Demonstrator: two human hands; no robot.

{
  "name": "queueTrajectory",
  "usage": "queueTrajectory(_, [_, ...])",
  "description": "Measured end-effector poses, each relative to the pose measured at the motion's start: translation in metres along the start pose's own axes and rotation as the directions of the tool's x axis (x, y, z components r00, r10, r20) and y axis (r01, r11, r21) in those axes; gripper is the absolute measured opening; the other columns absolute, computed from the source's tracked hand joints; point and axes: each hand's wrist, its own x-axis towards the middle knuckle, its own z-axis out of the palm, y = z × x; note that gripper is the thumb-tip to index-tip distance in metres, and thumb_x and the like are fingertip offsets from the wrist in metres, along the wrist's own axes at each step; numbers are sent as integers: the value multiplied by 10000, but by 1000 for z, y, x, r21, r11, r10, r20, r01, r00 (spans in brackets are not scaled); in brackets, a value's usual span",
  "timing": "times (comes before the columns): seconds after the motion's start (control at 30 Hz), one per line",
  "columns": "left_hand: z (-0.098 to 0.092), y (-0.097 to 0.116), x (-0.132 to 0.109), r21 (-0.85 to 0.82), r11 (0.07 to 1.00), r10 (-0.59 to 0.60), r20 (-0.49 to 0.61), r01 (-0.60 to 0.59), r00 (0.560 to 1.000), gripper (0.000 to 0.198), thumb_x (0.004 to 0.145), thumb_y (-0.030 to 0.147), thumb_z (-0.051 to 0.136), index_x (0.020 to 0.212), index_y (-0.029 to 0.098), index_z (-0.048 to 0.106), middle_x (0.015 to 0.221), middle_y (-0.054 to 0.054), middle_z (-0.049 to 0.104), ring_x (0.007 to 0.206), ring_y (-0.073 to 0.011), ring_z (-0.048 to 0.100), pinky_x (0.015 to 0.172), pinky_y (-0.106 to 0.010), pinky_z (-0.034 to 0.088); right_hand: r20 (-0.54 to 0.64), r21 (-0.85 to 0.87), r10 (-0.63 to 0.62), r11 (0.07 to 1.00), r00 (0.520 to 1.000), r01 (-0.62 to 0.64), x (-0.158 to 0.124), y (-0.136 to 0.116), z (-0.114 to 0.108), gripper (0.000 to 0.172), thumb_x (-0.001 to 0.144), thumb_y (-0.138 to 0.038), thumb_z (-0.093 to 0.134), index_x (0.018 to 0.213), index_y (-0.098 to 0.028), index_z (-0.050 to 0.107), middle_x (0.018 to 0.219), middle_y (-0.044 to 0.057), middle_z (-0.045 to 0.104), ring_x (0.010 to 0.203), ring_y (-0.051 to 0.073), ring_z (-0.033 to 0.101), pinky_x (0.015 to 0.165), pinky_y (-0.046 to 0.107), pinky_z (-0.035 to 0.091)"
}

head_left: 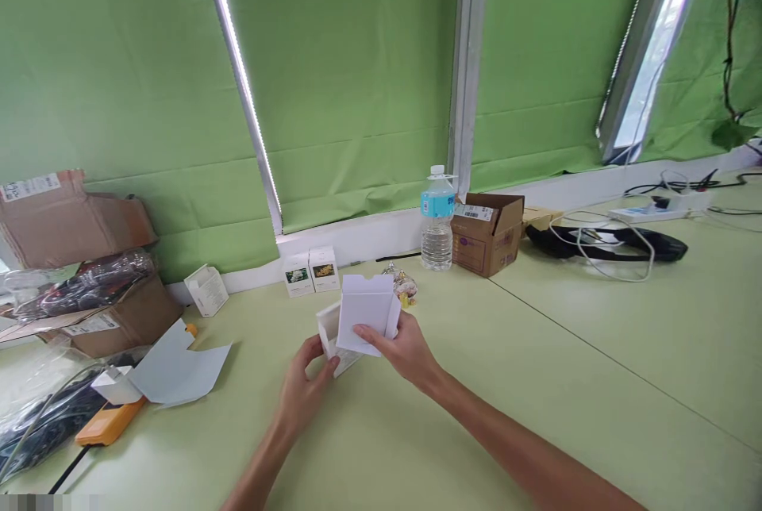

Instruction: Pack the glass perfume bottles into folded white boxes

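Holding a white paperboard carton [329, 330] over the desk [536, 384]

Left hand [302, 393]: partly open, fingers curled against the carton's lower corner, gripping it. Right hand [400, 349]: fingers extended across the carton's raised flap [364, 311], pressing it, with a light hold.

Location: between both hands, mid-desk; contact with the desk cannot be told.

Handling: judged light, stiff but thin and easily creased; best held by its side walls, not the flap.

Containers: brown corrugated box [488, 235], flaps open, contents hidden. Capped plastic water bottle [438, 217], clear liquid inside. Two small white product boxes [298, 274] [325, 269], upright near the wall. White carton [205, 290], lying on its side. Torn cardboard box [122, 319], far left, under clear-wrapped black goods [89, 287].
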Motion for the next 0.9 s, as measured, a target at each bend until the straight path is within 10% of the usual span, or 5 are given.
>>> queueTrajectory(0.53, [4, 30, -18, 142, 978, 114, 247, -152, 962, 364, 917, 348, 579, 1266, 260, 631, 1245, -51, 687, 1084, -235, 645, 993, -370, 488, 137, -465, -457, 753, 879, 464, 0, -27, -11, 262, 816, -468, 721, 868, -223, 645, 853, 47, 632, 833, 234, 542, 774, 386, 439])
queueTrajectory(0.9, [3, 25, -16, 110, 985, 107, 243, -137, 964, 290, 912, 333, 586, 1178, 245, 662, 1132, -40, 725, 1011, -214, 655, 954, -342, 496, 253, -430, -353, 793, 901, 432, -1, -19, -6, 273, 834, -445, 710, 987, -237, 621, 991, 44, 671, 1013, 256, 584, 1061, 492, 335])
